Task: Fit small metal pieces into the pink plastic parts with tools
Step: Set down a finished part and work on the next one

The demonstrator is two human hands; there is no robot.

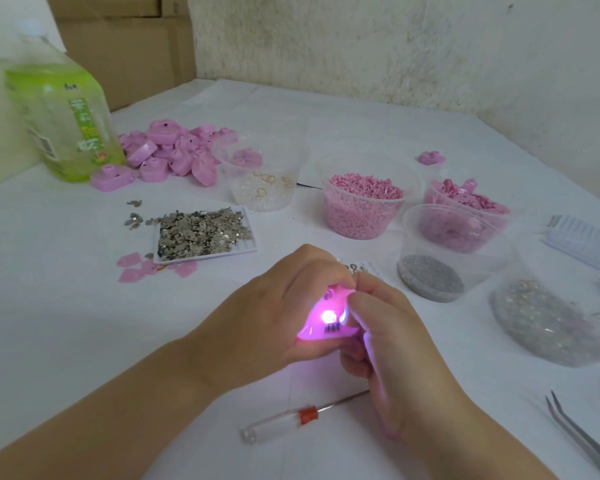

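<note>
Holding a lit pink plastic part (326, 315) between left hand (278, 306) and right hand (392, 341).

This is a makeshift small-parts assembly workshop. A white-covered tabletop (326, 133) stands against a rough, stained plaster wall (361, 39), with cardboard boxes (129, 46) behind. On it are clear plastic cups (361, 223) of pink bits, a tray (205, 256) of metal pieces (201, 230), heaped pink plastic parts (170, 150), a screwdriver (291, 419) and tweezers (582, 438).

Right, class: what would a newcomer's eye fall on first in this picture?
The pink part glowing magenta at centre, gripped by the left hand and right hand. Next, the green bottle at far left, beside a pile of pink parts, and the tray of metal pieces before them.
</note>
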